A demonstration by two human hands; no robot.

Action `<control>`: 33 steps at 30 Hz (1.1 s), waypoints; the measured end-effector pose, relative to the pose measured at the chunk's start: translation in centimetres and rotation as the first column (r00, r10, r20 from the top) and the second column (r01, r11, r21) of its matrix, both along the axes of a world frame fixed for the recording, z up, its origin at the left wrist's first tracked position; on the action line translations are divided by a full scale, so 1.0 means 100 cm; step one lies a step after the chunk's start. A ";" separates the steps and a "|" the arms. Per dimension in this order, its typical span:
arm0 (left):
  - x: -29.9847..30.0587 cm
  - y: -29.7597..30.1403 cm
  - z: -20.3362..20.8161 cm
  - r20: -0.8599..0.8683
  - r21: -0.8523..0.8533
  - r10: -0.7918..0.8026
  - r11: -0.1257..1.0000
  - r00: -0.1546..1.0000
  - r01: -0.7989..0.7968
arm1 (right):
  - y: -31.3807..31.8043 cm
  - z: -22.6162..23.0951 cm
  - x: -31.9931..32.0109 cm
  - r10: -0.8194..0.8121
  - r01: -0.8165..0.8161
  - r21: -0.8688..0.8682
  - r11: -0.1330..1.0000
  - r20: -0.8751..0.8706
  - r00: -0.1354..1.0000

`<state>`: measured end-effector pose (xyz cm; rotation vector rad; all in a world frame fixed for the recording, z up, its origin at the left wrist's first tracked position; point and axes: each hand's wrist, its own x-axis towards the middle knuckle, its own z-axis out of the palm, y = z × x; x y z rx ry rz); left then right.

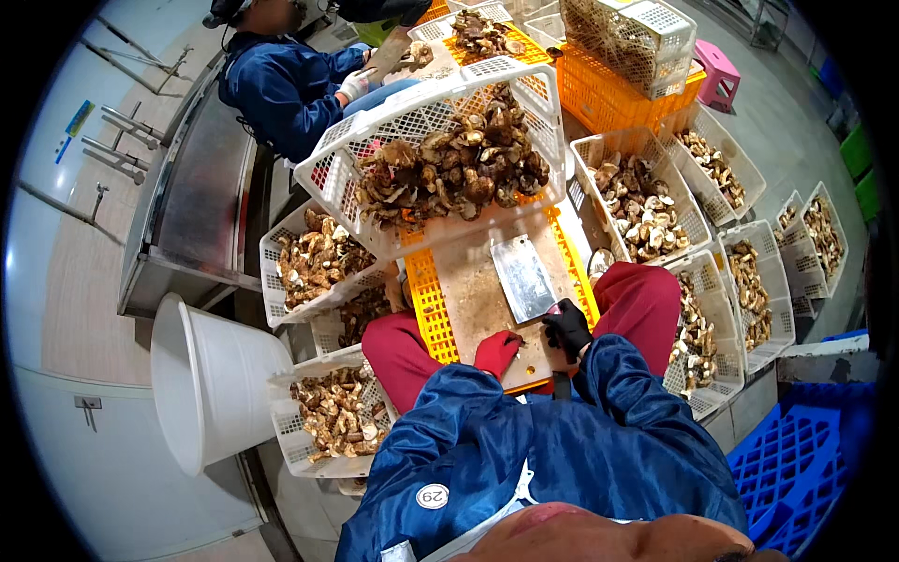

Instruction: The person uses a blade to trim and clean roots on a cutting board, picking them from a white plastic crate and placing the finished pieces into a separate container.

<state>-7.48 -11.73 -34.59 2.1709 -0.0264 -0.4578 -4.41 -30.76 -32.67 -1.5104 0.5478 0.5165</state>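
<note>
My right hand (567,330), in a black glove, is closed round the handle of a cleaver (523,279). Its broad grey blade lies flat over the cutting board (462,292), pointing away from me. My left hand (497,353), in a red glove, rests at the board's near edge with its fingers curled; what they hold, if anything, is hard to make out. The board sits on a yellow crate (429,304) between my knees. Just beyond it, a white basket (330,150) leans toward me, heaped with brown mushrooms (468,164).
White baskets of cut mushrooms stand on both sides, such as the left basket (309,465) and right basket (730,393). A tall white tub (234,375) is at left. Another person (281,84) works at the upper left. A pink stool (719,75) and blue pallet (787,459) are at right.
</note>
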 end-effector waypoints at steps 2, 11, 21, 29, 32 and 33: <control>0.000 -0.001 -0.002 0.022 0.007 -0.010 1.000 1.000 0.010 | -0.001 -0.008 0.000 -0.002 0.004 -0.056 0.998 0.028 1.000; 0.002 -0.002 0.003 0.011 0.047 -0.032 0.998 0.999 0.032 | -0.002 -0.002 -0.001 -0.005 0.007 -0.046 0.999 0.044 0.999; -0.001 0.000 0.006 -0.009 -0.009 0.004 1.000 1.000 -0.004 | 0.001 0.000 -0.001 -0.015 0.015 0.003 1.000 0.039 0.999; 0.000 0.006 0.000 0.016 -0.018 0.011 1.000 1.000 -0.010 | 0.006 0.000 0.001 -0.018 0.018 0.048 0.999 -0.005 1.000; 0.001 -0.012 0.040 0.041 -0.007 -0.014 1.000 0.999 0.014 | -0.005 -0.004 -0.002 -0.036 0.035 0.013 0.999 0.019 0.999; 0.000 -0.011 0.041 0.067 0.000 -0.027 1.000 0.997 0.028 | -0.003 -0.004 -0.001 -0.049 0.049 0.037 0.998 -0.009 0.999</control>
